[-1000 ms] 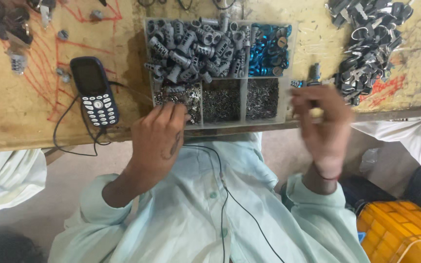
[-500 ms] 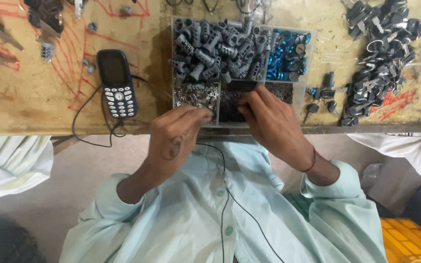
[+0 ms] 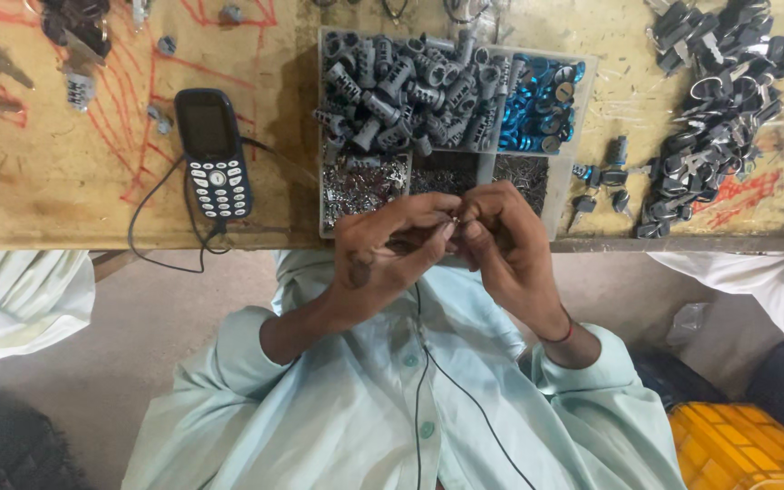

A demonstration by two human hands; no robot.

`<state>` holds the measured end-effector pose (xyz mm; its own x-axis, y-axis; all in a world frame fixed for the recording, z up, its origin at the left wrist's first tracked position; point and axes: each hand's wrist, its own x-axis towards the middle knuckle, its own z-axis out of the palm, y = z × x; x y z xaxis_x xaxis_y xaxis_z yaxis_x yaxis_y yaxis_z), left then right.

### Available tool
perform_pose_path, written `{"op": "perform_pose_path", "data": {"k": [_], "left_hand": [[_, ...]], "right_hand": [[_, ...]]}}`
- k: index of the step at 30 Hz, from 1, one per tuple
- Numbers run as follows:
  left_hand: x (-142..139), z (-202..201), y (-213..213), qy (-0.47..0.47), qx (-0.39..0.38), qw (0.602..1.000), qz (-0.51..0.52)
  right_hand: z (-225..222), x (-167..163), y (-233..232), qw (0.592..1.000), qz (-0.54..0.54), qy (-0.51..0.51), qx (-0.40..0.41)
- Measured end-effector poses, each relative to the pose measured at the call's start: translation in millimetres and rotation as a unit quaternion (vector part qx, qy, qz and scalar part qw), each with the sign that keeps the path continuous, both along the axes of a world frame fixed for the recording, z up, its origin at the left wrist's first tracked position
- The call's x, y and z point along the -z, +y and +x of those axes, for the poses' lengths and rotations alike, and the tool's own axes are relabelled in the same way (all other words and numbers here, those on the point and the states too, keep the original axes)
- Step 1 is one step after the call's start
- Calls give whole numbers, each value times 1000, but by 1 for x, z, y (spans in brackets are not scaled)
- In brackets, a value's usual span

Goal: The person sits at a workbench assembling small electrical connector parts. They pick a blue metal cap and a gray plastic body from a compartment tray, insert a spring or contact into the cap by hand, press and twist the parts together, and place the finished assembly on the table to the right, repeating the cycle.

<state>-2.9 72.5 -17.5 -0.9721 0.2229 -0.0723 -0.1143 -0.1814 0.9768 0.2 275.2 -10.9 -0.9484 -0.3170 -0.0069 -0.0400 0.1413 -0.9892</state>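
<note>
Hands, L (image 3: 383, 254) & R (image 3: 501, 240), pinch small metal part (image 3: 455, 219) over sorting tray (image 3: 573, 77).

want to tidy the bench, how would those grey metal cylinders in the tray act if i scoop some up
The grey cylinders look like solid metal, so probably stiff and heavy for their size. Their round bodies would likely roll if spilled on the wooden bench. They lie loosely heaped in the clear tray, so a scoop may shift neighbours.
</note>
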Motion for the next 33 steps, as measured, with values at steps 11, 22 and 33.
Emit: {"op": "perform_pose_path", "data": {"k": [11,22,33], "left_hand": [[2,-10,-6,-18,-5,1000,-1],[-10,-13,-9,9,6,998,54],[-17,-14,-19,100,44,994,22]], "right_hand": [[-16,1,1,985,-77,-154,14],[-15,-1,-9,951,-197,-238,-31],[-20,-15,4,979,-83,-160,-97]]}}
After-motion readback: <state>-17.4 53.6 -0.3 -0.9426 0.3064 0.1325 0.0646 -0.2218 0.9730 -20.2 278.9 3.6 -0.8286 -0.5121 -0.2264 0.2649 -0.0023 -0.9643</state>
